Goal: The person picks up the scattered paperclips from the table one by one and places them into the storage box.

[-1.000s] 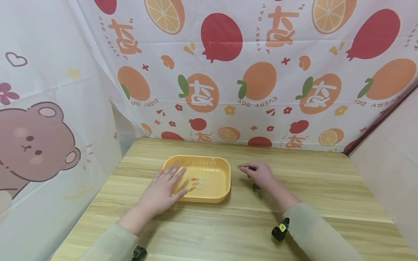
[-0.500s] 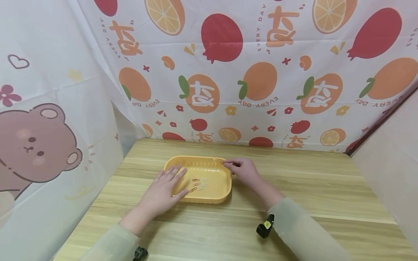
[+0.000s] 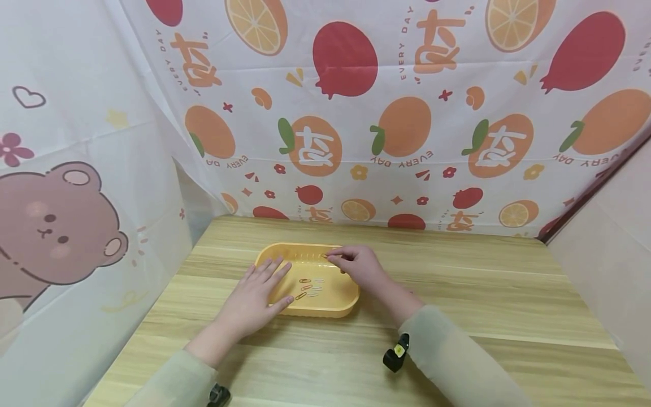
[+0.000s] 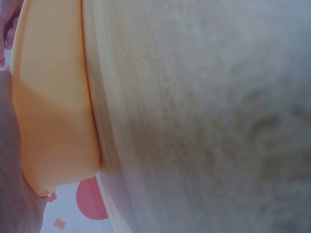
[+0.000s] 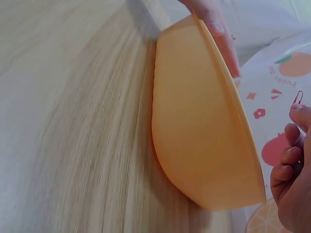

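A yellow plastic tray (image 3: 335, 301) stands on the table, and several paper clips (image 3: 306, 288) lie on its floor, some white, some orange-brown, one reddish. My left hand (image 3: 258, 295) rests over the tray's left side with fingers spread and straight, the fingers reaching inside past the rim. Thumb and index finger of my right hand (image 3: 358, 264) pinch a reddish paper clip (image 5: 299, 97) above the tray's far right part. The clip's loop sticks out past the fingertips in the right wrist view, while the other fingers are curled in.
The tray is on a wood-grain table (image 3: 458, 282). A fruit-print cloth (image 3: 386, 186) hangs at the table's back edge, and a bear-print cloth (image 3: 147, 316) hangs along the left side. A small black camera (image 3: 395, 354) sits at the right wrist.
My right hand has carried the pinched paper clip leftward from beside the tray to over it. A dark green item on the table is now behind the right arm. The left hand stays put.
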Demonstrator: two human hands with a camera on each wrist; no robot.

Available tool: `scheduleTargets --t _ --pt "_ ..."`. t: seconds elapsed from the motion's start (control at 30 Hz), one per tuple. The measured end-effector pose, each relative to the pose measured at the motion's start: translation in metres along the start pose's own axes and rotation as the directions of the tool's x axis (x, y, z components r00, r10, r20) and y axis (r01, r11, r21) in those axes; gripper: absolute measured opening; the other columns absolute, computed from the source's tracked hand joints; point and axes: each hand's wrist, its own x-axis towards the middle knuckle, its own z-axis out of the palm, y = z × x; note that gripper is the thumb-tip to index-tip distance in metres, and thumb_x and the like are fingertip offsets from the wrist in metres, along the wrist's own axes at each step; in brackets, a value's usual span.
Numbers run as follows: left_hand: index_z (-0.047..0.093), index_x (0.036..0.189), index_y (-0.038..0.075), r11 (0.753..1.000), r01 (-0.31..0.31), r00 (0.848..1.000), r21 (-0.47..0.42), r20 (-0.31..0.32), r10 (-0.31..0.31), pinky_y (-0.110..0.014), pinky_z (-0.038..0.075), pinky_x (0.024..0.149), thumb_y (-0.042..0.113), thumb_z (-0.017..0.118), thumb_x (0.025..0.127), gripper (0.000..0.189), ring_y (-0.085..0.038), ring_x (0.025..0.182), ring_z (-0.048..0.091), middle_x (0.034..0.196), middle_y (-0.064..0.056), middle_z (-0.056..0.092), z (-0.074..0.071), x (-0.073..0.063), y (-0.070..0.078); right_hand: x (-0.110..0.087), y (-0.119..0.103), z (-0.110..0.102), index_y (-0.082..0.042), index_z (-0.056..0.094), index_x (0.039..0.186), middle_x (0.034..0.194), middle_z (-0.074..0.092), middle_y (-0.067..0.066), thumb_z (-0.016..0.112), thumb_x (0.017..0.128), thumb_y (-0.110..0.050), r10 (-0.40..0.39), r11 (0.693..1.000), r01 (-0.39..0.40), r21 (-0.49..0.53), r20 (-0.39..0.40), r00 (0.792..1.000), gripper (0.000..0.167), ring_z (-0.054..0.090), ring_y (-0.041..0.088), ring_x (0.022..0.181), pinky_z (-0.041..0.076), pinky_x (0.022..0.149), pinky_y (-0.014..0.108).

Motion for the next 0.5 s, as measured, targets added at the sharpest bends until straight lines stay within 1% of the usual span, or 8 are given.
scheduleTargets --t 0.07,0.13,0.2,0.27,0.3,0.4,0.5 --pt "0.032 0.157 0.023 1.000 -0.001 1.000 -0.002 -0.003 0.001 -0.055 0.011 0.121 0.065 0.048 0.095 0.076 -0.032 0.148 0.023 0.162 -0.005 0.027 0.000 0.000 0.000 0.001 -0.002 0.003 -0.022 0.079 0.103 0.088 0.069 0.014 0.071 0.093 -0.031 -0.017 0.999 0.018 -0.033 0.014 1.000 0.016 0.055 0.015 0.069 0.043 0.055 0.023" --pt "0.033 0.156 0.023 1.000 -0.003 1.000 -0.002 -0.009 0.003 -0.055 0.011 0.121 0.065 0.049 0.095 0.076 -0.032 0.148 0.024 0.162 -0.005 0.028 0.001 0.000 0.000 0.001 -0.004 0.006 -0.022 0.079 0.103 0.081 0.066 0.011 0.071 0.093 -0.030 -0.031 0.996 0.033 -0.081 0.030 0.999 0.015 0.054 0.014 0.067 0.042 0.053 0.022" --pt "0.034 0.156 0.022 1.000 -0.009 1.000 -0.002 -0.020 0.009 -0.056 0.013 0.120 0.065 0.049 0.095 0.076 -0.033 0.148 0.025 0.161 -0.006 0.029 0.001 0.000 0.000 0.002 -0.006 0.009 -0.022 0.079 0.102 0.075 0.063 0.005 0.071 0.093 -0.028 -0.043 0.988 0.049 -0.149 0.048 0.998 0.014 0.054 0.012 0.066 0.042 0.053 0.022" --pt "0.034 0.156 0.022 1.000 -0.011 1.000 0.000 -0.024 0.011 -0.057 0.013 0.120 0.066 0.048 0.095 0.077 -0.033 0.147 0.026 0.161 -0.006 0.030 0.001 0.000 -0.001 0.004 -0.007 0.012 -0.022 0.080 0.101 0.072 0.061 -0.001 0.071 0.093 -0.028 -0.055 0.971 0.069 -0.227 0.065 0.996 0.013 0.053 0.011 0.065 0.043 0.053 0.023" --pt "0.034 0.156 0.022 1.000 -0.011 1.000 0.000 -0.022 0.011 -0.057 0.013 0.120 0.067 0.046 0.094 0.077 -0.033 0.148 0.026 0.161 -0.006 0.030 0.001 0.000 0.000 0.005 -0.007 0.014 -0.023 0.079 0.100 0.072 0.060 -0.004 0.071 0.093 -0.029 -0.061 0.958 0.079 -0.274 0.073 0.995 0.013 0.053 0.011 0.066 0.043 0.054 0.023" --pt "0.033 0.156 0.023 1.000 -0.004 1.000 0.001 -0.010 0.004 -0.056 0.012 0.121 0.070 0.043 0.094 0.078 -0.032 0.148 0.025 0.161 -0.005 0.029 0.001 0.001 -0.001 0.009 -0.009 0.019 -0.023 0.079 0.099 0.073 0.059 -0.008 0.070 0.094 -0.030 -0.074 0.912 0.109 -0.396 0.101 0.992 0.012 0.052 0.010 0.068 0.045 0.057 0.024" --pt "0.033 0.156 0.023 1.000 0.002 1.000 0.000 -0.001 -0.002 -0.055 0.012 0.121 0.070 0.044 0.094 0.078 -0.031 0.148 0.024 0.162 -0.004 0.028 0.001 0.001 -0.001 0.013 -0.012 0.025 -0.022 0.079 0.097 0.076 0.061 -0.011 0.069 0.095 -0.030 -0.058 0.858 0.117 -0.501 0.132 0.990 0.013 0.054 0.009 0.071 0.047 0.061 0.024"
